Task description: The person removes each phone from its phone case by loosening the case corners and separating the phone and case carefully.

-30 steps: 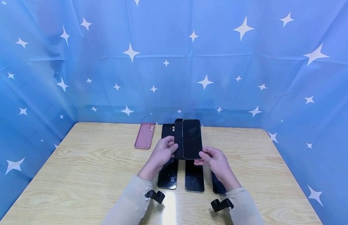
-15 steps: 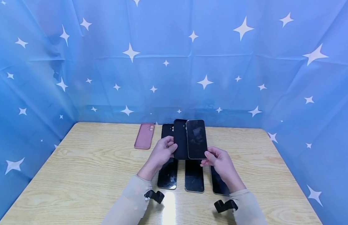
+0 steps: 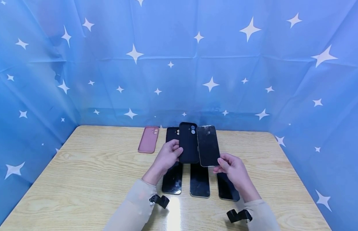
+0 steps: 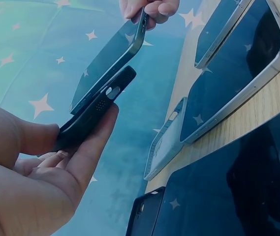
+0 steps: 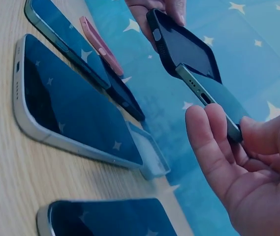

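My left hand (image 3: pixel 168 155) grips a black phone case (image 3: pixel 188 144) by its left edge, thumb in front, above the table. Its hollow inside and camera cutouts face me. My right hand (image 3: pixel 232 166) pinches a dark-screened phone (image 3: pixel 208 146) at its lower right corner, just right of the case. In the left wrist view, the phone (image 4: pixel 111 56) slants close over the case (image 4: pixel 93 110); I cannot tell whether they touch. The right wrist view shows the phone's port end (image 5: pixel 199 86) near my fingers, with the case (image 5: pixel 189 42) beyond it.
Three phones lie below my hands: left (image 3: pixel 172 181), middle (image 3: pixel 199 184), right (image 3: pixel 226 187). A black case (image 3: pixel 171 134) lies behind the left phone, a pink case (image 3: pixel 149 139) further left. A pale case (image 5: pixel 152 152) shows behind the middle phone. A starred blue curtain (image 3: pixel 179 73) hangs behind.
My right hand has moved right and slightly nearer with the phone, which has slid off the case's front. More of the case's inside shows. My left hand has stayed nearly still.
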The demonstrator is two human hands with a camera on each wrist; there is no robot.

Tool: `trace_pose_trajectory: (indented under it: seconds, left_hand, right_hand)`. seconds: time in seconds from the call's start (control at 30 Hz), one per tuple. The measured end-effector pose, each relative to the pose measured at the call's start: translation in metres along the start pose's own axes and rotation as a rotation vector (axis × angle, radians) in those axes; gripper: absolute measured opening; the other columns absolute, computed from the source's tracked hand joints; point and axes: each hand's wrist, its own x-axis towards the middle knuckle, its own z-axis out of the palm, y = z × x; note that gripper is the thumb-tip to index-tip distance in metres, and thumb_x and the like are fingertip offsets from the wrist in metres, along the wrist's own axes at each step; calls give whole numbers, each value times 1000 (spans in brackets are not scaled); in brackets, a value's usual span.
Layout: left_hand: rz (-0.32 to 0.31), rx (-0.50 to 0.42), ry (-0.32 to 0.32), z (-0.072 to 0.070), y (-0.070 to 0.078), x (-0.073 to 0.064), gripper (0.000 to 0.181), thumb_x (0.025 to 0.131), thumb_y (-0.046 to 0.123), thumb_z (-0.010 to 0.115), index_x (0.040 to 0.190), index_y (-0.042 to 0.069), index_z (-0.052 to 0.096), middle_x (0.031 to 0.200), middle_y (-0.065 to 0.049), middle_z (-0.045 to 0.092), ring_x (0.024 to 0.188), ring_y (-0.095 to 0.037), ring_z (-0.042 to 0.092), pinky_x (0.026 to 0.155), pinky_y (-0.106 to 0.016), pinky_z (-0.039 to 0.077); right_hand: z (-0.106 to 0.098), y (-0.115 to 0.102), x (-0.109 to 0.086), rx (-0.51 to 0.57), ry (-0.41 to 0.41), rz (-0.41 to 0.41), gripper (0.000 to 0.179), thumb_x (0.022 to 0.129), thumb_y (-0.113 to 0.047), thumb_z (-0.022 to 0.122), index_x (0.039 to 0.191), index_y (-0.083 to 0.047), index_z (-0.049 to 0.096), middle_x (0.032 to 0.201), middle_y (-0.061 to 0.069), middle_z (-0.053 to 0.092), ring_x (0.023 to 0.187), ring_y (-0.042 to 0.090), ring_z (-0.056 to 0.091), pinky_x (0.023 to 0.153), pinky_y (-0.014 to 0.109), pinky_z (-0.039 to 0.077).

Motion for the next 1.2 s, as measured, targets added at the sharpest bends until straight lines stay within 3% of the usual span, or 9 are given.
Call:
trace_pose_trajectory:
  seconds: [0.23,0.4,0.63,0.83,0.97,1.1,1.2]
  left_hand:
    - [-2,29,-1,2,-1,3,39,109,3,48,146,-7,46,137,-25,61,109,-26,65,86,-38,59]
    - [-9,52,-3,2,-2,5,40,109,5,48,148,-6,46,141,-25,59,111,-27,65,87,-39,58]
    - [-3,82,-6,4,1,6,41,109,7,50,148,-4,47,144,-24,57,114,-28,64,88,-39,58]
    - [30,109,-5,8,4,8,32,108,6,51,138,-4,54,130,-20,65,95,-20,60,78,-32,55]
    - [24,109,-13,10,4,8,30,108,6,51,137,-3,55,129,-20,64,94,-19,58,77,-31,54]
    - [16,114,-15,12,3,9,31,108,6,51,138,-3,55,129,-19,65,94,-20,59,77,-31,53]
    - [25,110,-14,13,2,11,25,108,6,52,131,-3,57,118,-16,68,87,-18,59,73,-30,52]
  right_hand:
    - [-12,4,-7,-58,28,34,23,109,-4,48,121,13,57,95,16,67,77,17,76,90,26,59]
    - [-20,9,-11,-56,45,45,22,109,-2,47,118,15,56,91,12,65,76,17,75,84,19,58]
    - [-33,13,-20,-44,61,63,30,109,1,44,131,20,50,93,11,65,73,14,74,80,16,57]
    - [-44,19,-26,-82,68,80,28,109,0,45,128,20,51,95,13,67,74,15,75,79,19,59]
    - [-52,24,-29,-93,64,104,30,109,1,45,131,21,49,97,13,67,75,16,74,78,24,61]
    - [-59,26,-34,-117,76,117,26,108,1,46,125,20,52,93,10,67,75,16,74,78,26,61]
    - [-65,29,-38,-153,87,119,24,108,0,47,122,19,55,91,10,70,74,16,74,78,22,60]
